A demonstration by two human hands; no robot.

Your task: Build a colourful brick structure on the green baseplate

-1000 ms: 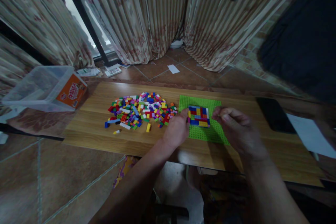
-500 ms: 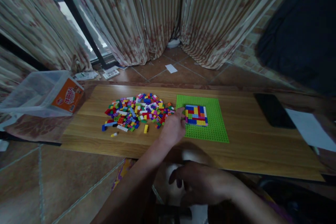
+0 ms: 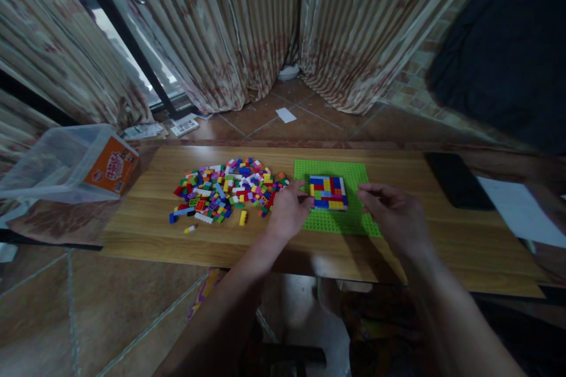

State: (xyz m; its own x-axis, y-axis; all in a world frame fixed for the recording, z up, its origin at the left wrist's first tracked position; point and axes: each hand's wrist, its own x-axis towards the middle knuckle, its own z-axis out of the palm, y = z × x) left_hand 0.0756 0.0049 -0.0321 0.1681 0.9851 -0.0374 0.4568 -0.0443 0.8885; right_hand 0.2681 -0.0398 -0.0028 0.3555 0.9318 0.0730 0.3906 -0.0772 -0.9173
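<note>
a: where is the block panel (image 3: 328, 193)?
b: on the green baseplate (image 3: 331, 224), toward its near half, lying flat. it is a low, roughly square patch of blue, red, yellow and white bricks.

a: and the baseplate?
b: right of the middle of the wooden surface (image 3: 145, 230), with bare green studs showing on the far, right and near sides of the panel.

a: what is the left hand (image 3: 287, 209) doing?
b: it comes in from the near side and sits just left of the panel, its fingers pointing at that edge. i cannot tell whether they touch it or pinch a brick.

a: and the right hand (image 3: 395, 212)?
b: over the right edge of the baseplate, apart from the panel. thumb and forefinger are drawn close at the tips; whether something small is between them, i cannot tell.

a: what lies left of the hands?
b: a wide heap of loose bricks (image 3: 244, 171) in many colours, with a yellow brick (image 3: 243, 218) on its near side. farther left, beyond the surface, stands a clear plastic box (image 3: 57, 156) with an orange label (image 3: 112, 165).

a: and at the right end?
b: a flat black slab (image 3: 457, 179), with white paper (image 3: 522, 212) just beside it.

a: the far side?
b: striped curtains (image 3: 256, 29) hanging above a tiled floor (image 3: 247, 123).
</note>
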